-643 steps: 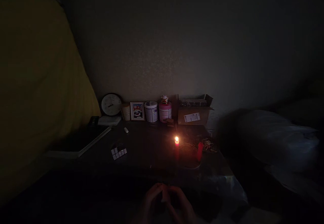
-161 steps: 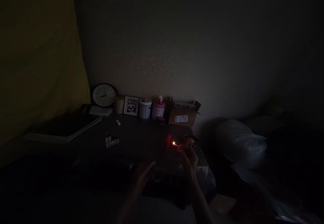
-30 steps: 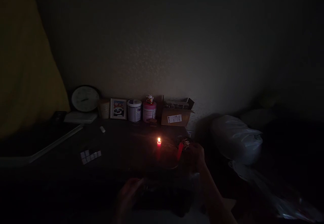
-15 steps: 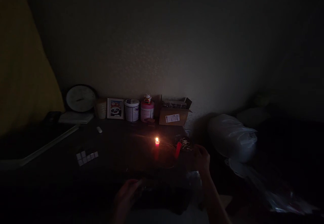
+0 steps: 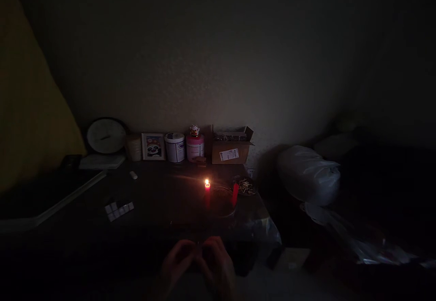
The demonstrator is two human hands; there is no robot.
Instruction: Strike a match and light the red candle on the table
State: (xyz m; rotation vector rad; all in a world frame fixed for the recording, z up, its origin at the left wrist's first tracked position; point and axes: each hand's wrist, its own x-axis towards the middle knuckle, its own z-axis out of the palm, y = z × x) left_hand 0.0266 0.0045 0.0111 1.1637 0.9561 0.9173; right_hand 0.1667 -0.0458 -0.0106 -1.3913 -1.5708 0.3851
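In dim light, my left hand [image 5: 179,259] and my right hand [image 5: 218,262] meet at the near edge of the table. Fingers of both are bent and pinched together; whatever lies between them is too dark and small to make out. Beyond them a lit red candle [image 5: 207,192] stands upright. To its right is a second red stick [image 5: 235,195], unlit and slightly tilted, by the rim of a round dish [image 5: 221,216]. Behind that sits a dark bowl [image 5: 252,193] of thin pale sticks [image 5: 244,185] resembling matches.
White blocks [image 5: 119,210] and a small white object [image 5: 133,175] lie on the left of the table [image 5: 153,192]. Along the wall stand a clock [image 5: 106,136], a panda picture [image 5: 153,146], two tubs [image 5: 175,149] and a cardboard box [image 5: 230,153]. A white plastic bag [image 5: 308,174] is at right.
My right hand has come from beside the bowl of sticks, left and toward me, to meet my left hand. The view has shifted slightly.
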